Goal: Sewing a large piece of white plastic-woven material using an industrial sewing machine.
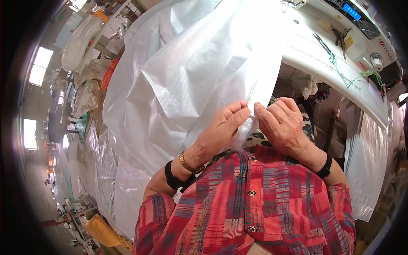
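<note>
A large sheet of white, translucent woven plastic fabric [182, 80] spreads over the table and hangs down into my lap. Close to my body, my left hand [225, 121] pinches the sheet's gathered edge between thumb and fingers. Just to its right, my right hand [282, 123] is closed with its fingers curled at the same edge, the fingertips almost meeting those of the left. Whether anything small sits between the right fingertips is hidden.
On the white sewing table [314, 46] at the right stands a sewing machine [374, 46] with a lit blue display. Thread snips [322, 43] with green thread lie beside it. More plastic sheeting [367, 157] hangs at right. Shelves with bagged material [87, 97] stand at left, near a yellow bundle [102, 230].
</note>
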Demonstrator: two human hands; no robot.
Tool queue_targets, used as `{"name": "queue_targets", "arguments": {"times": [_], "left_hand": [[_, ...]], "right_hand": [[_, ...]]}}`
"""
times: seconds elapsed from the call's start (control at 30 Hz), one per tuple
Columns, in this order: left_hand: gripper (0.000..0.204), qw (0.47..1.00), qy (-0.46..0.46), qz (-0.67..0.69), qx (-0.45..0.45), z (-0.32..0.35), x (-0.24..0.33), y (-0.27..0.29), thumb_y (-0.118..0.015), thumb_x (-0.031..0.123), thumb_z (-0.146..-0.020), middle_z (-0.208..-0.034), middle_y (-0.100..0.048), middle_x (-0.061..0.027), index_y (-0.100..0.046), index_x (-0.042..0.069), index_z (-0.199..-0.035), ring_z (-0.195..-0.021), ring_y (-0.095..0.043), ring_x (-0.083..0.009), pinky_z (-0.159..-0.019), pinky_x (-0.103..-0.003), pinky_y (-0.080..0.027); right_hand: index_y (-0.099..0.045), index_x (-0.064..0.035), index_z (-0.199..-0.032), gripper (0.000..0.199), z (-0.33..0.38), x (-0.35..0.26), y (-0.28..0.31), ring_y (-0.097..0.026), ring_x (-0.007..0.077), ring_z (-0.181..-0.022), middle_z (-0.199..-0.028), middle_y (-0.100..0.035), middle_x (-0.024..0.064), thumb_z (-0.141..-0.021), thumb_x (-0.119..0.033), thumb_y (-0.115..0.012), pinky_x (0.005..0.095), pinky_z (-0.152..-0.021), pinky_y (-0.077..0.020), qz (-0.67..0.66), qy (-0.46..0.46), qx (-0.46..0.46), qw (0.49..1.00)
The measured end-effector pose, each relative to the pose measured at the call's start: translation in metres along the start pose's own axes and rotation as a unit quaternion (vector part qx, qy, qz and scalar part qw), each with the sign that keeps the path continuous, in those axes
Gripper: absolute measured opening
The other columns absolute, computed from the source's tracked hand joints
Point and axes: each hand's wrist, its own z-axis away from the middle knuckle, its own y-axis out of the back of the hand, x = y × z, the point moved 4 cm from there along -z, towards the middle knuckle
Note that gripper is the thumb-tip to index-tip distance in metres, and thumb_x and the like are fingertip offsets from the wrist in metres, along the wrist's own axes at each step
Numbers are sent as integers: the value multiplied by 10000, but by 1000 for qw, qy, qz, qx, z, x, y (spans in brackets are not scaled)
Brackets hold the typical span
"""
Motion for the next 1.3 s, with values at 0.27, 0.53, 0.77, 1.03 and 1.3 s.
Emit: {"name": "queue_targets", "arguments": {"times": [0.27, 0.53, 0.77, 1.03, 1.3], "left_hand": [[226, 995, -65, -68, 40, -29, -3, 2, -496, 192, -1009, -828, -610, 32, -625, 13, -963, -713, -503, -8, -625, -191, -431], [176, 902, -147, -364, 180, -15, 54, 26, -641, 74, -896, -606, -462, 74, -607, -20, -752, -585, -391, -7, -492, -210, -312], [53, 741, -320, -586, 69, -23, 130, -43, -655, 33, -847, -657, -604, -103, -641, -16, -832, -526, -541, -194, -513, -302, -426], [111, 683, -275, -671, -83, -31, 56, -43, -628, 64, -823, -667, -568, -175, -549, 36, -750, -604, -596, -374, -519, -415, -465], [133, 732, -299, -613, 7, -29, 3, -12, -638, 93, -861, -671, -582, -154, -561, 25, -778, -598, -598, -351, -525, -398, -451]], "right_hand": [[-625, 14, -1097, 358, 0, -5, -6, -566, 199, -766, -812, -557, 56, -755, -92, -639, 372, -811, -471, 28, 5, -14, 1000], [-487, 41, -1283, 449, 11, 52, -10, -611, 203, -923, -1042, -628, 109, -889, -108, -643, 336, -853, -483, -361, -397, 180, 825], [-583, -5, -1177, 326, -73, 97, -151, -598, 201, -1018, -1126, -642, 142, -908, -183, -628, 337, -883, -486, -455, -388, 148, 788], [-581, -5, -1190, 352, -36, 8, -148, -610, 246, -1011, -1114, -652, 159, -900, -201, -615, 359, -897, -481, -554, -154, -174, 799], [-642, -2, -1094, 316, 3, 88, -80, -656, 309, -921, -1022, -682, 210, -875, -227, -604, 384, -832, -513, -370, -174, -375, 832]]}}
